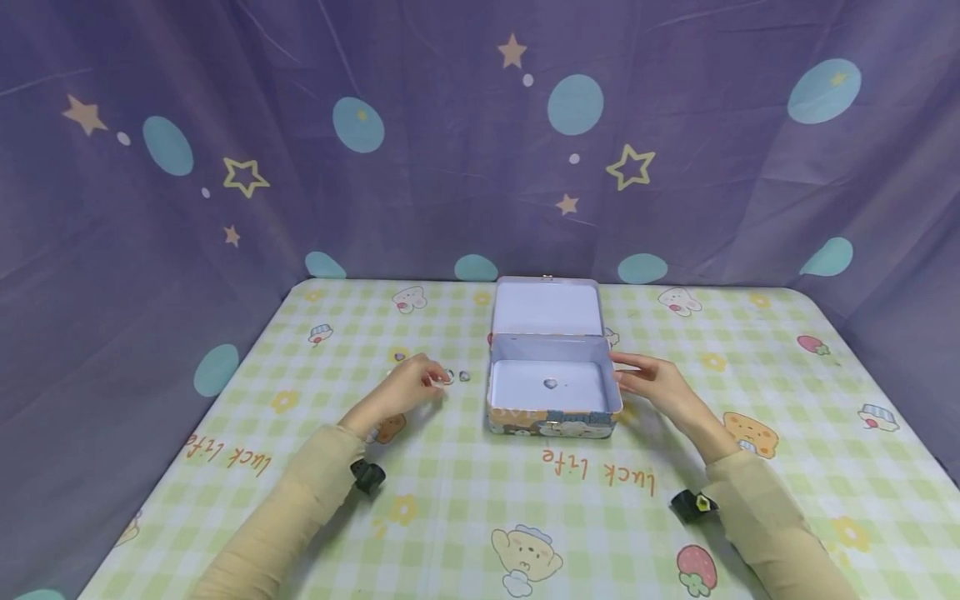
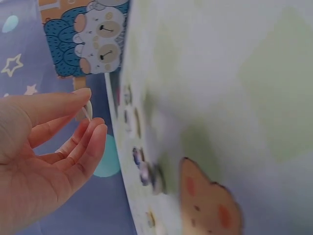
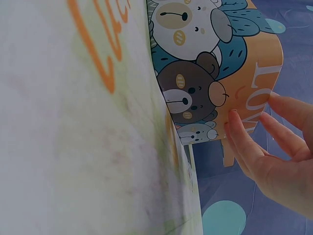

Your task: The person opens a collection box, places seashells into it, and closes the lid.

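Observation:
An open tin box (image 1: pixel 555 423) with printed bears on its outside stands on the table, its hinged lid (image 1: pixel 547 307) tilted back. One small shiny piece (image 1: pixel 551 383) lies on the tin's floor. To the left of the box, my left hand (image 1: pixel 411 385) pinches a small pale disc-like piece (image 2: pixel 88 110) between thumb and fingertips; its exact kind I cannot tell. Small pieces (image 1: pixel 464 377) lie on the cloth close by that hand. My right hand (image 1: pixel 660 390) touches the tin's right side near the rim with extended fingers (image 3: pixel 239 132).
A green-and-white checked cloth (image 1: pixel 450 500) with cartoon prints covers the table. Behind it and along both sides hangs a purple curtain (image 1: pixel 450 192) with stars and ovals. Several small pieces (image 2: pixel 145 174) show blurred on the cloth in the left wrist view.

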Demonstrator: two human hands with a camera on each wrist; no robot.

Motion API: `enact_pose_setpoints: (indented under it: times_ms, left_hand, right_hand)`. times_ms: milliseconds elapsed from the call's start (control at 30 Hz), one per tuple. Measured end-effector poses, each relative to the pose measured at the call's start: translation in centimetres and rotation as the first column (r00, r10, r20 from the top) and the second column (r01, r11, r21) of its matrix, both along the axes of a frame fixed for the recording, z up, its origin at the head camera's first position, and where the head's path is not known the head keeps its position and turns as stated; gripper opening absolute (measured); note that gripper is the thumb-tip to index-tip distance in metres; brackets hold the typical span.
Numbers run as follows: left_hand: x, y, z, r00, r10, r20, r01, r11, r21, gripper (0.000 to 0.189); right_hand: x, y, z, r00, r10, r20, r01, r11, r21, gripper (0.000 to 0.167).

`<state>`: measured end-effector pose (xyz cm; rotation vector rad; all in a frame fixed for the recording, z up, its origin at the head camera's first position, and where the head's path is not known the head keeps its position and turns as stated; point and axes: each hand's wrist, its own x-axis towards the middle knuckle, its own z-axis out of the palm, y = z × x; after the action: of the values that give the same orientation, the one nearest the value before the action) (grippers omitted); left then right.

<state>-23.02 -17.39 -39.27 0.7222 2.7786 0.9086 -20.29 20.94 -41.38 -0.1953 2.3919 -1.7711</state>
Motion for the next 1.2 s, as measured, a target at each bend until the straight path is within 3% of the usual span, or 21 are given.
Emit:
enact_pose_setpoints:
  times_ms: [267, 533, 1200]
  left_hand:
    - [-0.4, 0.8, 1.3, 1.000, 0.018, -0.022, -0.018, 1.000, 0.017, 0.017]
    - [-0.8, 1.7, 2.8, 0.996, -0.014, -0.091, 0.019, 0.999, 0.048, 0.016]
    - [-2.6, 5.8, 4.7, 0.994, -0.073, -0.082, 0.080, 0.993, 0.083, 0.017]
  right_hand:
    - [0.0, 0.0, 0.1, 1.000, 0.002, -0.003, -0.002, 1.000, -0.011, 0.053]
    - [0.0, -0.1, 0.0, 1.000, 0.000, 0.005, 0.000, 1.000, -0.012, 0.053]
    - [0.1, -0.1, 0.0, 1.000, -0.008, -0.002, 0.008, 1.000, -0.029, 0.052]
